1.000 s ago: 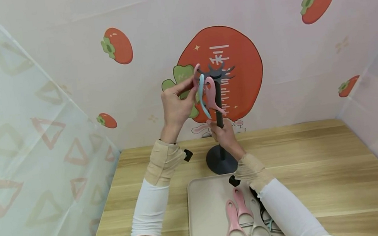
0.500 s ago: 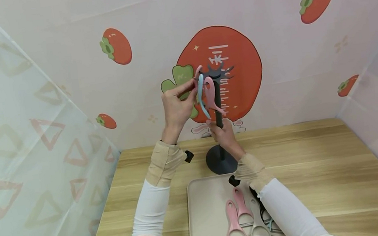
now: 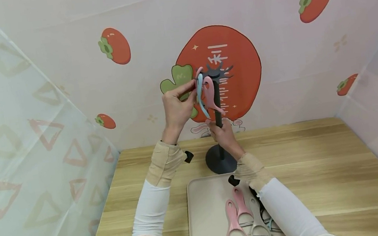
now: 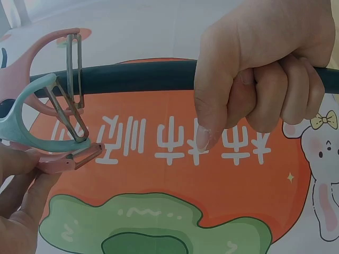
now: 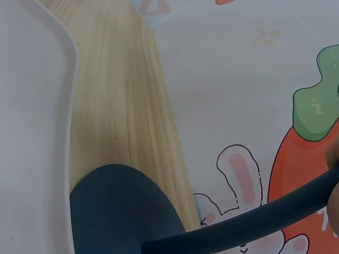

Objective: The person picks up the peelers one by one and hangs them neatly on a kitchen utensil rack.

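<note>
My left hand [image 3: 178, 106] pinches a pink peeler [image 4: 55, 165] at the left side of a black stand's hooked top [image 3: 214, 73]. Only the upper end of its handle shows in the head view; fingers and a light blue peeler cover the rest. That blue peeler [image 3: 200, 93] and another pink peeler [image 3: 209, 92] hang from neighbouring hooks, blades down. Below them, my right hand [image 3: 225, 134] grips the stand's pole [image 4: 143, 76], its fingers wrapped round it in the left wrist view. The stand's round base [image 5: 124, 211] sits on the table.
A beige tray [image 3: 204, 217] lies in front of the stand. On its right side are two pink peelers [image 3: 232, 216], a grey peeler [image 3: 256, 217], and black and light blue peelers partly hidden by my right forearm. A patterned wall [image 3: 149, 79] rises behind the wooden table [image 3: 320, 165].
The pink peeler in my left hand has come down slightly against the stand's hook, and its handle end sits lower behind the blue peeler. My right hand keeps its grip on the pole.
</note>
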`<state>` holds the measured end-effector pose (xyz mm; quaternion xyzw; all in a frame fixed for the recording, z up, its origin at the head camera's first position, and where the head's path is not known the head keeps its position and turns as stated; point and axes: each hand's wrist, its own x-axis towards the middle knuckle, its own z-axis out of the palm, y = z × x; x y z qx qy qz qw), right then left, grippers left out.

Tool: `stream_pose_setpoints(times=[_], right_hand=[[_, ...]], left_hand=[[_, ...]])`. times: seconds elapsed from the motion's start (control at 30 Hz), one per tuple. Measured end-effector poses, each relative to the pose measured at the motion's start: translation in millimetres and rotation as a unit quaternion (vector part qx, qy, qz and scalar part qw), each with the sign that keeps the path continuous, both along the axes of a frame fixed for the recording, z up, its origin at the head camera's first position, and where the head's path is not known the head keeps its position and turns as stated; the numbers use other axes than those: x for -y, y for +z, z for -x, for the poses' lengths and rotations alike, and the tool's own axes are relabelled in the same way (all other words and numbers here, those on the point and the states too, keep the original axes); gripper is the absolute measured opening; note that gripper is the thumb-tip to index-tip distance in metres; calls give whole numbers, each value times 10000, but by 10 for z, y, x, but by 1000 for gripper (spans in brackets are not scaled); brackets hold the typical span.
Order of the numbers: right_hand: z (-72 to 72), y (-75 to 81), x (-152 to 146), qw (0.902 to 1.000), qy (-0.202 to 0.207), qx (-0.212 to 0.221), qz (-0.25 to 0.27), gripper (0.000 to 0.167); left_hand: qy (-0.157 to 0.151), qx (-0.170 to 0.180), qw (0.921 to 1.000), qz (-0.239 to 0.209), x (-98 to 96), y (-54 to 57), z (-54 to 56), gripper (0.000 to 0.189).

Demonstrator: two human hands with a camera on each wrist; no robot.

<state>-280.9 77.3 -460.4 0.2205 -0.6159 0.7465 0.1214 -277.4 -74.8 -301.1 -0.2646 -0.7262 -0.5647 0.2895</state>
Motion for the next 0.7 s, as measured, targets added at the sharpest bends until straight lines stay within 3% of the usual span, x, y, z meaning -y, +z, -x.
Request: stream_pose_setpoints(times=[0.7], right_hand=[[2, 1, 6, 10000, -3, -22, 4, 60]], left_hand=[[-184, -71, 9998, 85, -7, -15, -17, 25]])
